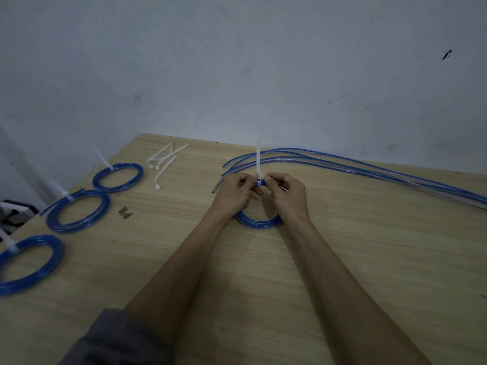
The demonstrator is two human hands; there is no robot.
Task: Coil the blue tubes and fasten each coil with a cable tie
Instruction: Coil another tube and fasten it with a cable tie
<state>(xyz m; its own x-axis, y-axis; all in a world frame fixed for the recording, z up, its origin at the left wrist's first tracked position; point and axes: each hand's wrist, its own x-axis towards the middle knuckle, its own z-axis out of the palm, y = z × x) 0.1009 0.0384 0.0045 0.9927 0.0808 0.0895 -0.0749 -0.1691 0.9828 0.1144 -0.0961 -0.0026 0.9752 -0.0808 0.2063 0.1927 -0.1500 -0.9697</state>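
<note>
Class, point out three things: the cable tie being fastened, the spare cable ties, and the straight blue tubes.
cable tie being fastened (258, 160), head view, upright tail.
spare cable ties (164, 162), head view, middle of the pile.
straight blue tubes (369, 167), head view, mid-length of the bundle.

Both arms reach forward, left hand (235, 192) and right hand (287, 192) pinching, fingertips nearly meeting.
</note>
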